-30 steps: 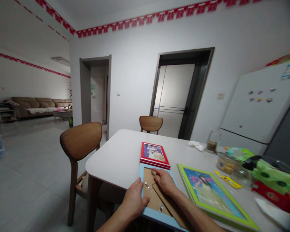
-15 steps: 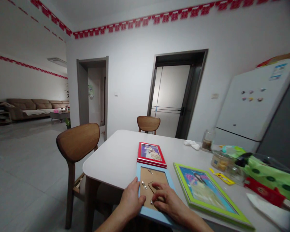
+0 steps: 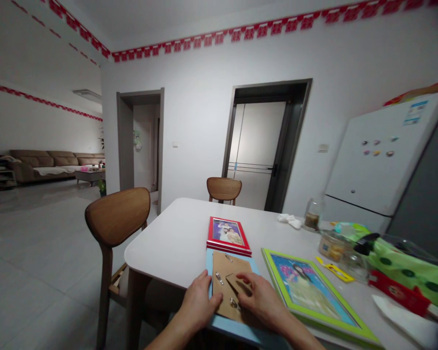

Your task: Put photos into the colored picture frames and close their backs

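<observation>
Left hand (image 3: 200,302) lies open, fingers (image 3: 211,296) spread on the edge of a brown backing board (image 3: 222,265), which sits slightly askew on a face-down light-blue picture frame (image 3: 209,265) at the near edge of the desk (image 3: 168,233). Right hand (image 3: 262,302) — fingers (image 3: 243,278) curled narrowly at the board's stand flap (image 3: 237,287), grip unclear — is just beside a metal clip (image 3: 234,304). A red picture frame (image 3: 219,249) and a green picture frame (image 3: 275,274) lie adjacent.
</observation>
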A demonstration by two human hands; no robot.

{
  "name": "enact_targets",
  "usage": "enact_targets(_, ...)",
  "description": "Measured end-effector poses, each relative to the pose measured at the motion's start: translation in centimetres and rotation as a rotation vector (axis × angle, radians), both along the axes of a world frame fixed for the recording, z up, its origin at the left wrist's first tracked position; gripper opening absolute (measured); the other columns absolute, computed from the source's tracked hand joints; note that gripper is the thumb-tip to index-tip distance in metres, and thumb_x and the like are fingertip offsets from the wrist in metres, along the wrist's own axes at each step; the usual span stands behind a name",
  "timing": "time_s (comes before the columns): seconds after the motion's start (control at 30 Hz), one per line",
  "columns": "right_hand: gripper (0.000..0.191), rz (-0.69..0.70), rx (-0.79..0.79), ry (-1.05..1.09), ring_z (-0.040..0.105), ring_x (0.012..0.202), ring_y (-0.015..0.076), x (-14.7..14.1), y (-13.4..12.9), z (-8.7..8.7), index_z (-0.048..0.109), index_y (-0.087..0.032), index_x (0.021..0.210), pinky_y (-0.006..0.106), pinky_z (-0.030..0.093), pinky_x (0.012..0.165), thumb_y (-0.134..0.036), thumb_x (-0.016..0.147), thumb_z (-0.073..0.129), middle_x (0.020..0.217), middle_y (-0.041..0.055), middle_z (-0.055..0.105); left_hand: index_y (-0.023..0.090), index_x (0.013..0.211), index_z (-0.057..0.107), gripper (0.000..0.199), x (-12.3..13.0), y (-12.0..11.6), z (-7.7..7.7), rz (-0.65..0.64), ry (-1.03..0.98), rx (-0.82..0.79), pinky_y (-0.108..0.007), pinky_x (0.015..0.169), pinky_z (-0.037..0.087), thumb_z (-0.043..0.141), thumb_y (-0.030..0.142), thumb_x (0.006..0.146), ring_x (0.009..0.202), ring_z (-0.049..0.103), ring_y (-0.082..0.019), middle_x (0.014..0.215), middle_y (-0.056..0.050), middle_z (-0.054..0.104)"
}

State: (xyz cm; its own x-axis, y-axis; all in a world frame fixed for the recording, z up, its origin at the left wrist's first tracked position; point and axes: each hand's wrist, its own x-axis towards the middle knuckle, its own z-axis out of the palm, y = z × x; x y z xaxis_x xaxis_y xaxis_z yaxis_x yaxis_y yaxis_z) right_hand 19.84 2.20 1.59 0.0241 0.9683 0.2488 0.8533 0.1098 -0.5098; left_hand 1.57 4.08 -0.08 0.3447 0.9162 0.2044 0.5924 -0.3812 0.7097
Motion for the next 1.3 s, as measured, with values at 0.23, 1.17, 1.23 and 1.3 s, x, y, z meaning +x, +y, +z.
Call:
enact_targets(0.23,0.035,0.044,0.112,0.067,0.054,0.09,0.0203,-2.1,0.0,3.8,0.059,-0.019,0.095,0.031,0.039,0.081,-0.026,0.062,0.049,0.095,0.0059,0.062,0.016,0.083,0.053,0.027,0.5,1.6,0.5,0.048,-0.59,-0.18,-0.028,0.072,0.043,0.05,0.036,0.065,0.08,0.057,-0.019,0.083,-0.005,0.062)
enact_targets(1.17,0.066,-0.264,-0.259,0.652,0.059,0.057,0.0186,3.2,-3.0,0.1,0.025,-0.009,0.126,0.028,0.043,0.054,-0.025,0.063,0.036,0.071,0.0056,0.063,0.017,0.095,0.054,0.028,-10.3,4.8,-0.1,0.419,0.125,0.052,-0.03,0.076,0.034,0.052,0.021,0.067,0.092,0.051,-0.024,0.088,-0.007,0.058)
enact_targets(1.23,0.069,-0.235,-0.303,0.928,0.058,0.049,0.017,2.8,-3.7,1.1,0.015,-0.014,0.129,0.028,0.042,0.049,-0.027,0.065,0.037,0.068,0.0027,0.063,0.016,0.098,0.053,0.03,-8.9,3.9,0.6,0.374,0.146,0.107,-0.029,0.084,0.031,0.05,0.019,0.068,0.1,0.046,-0.022,0.1,-0.008,0.055)
enact_targets(1.3,0.072,-0.223,-0.295,1.096,0.055,0.043,0.0153,2.3,-4.2,2.1,0.013,-0.019,0.13,0.027,0.041,0.045,-0.028,0.065,0.041,0.063,-0.0001,0.062,0.017,0.1,0.052,0.03,-6.8,2.6,1.5,0.3,0.13,0.155,-0.025,0.087,0.03,0.048,0.02,0.071,0.102,0.045,-0.019,0.104,-0.006,0.053)
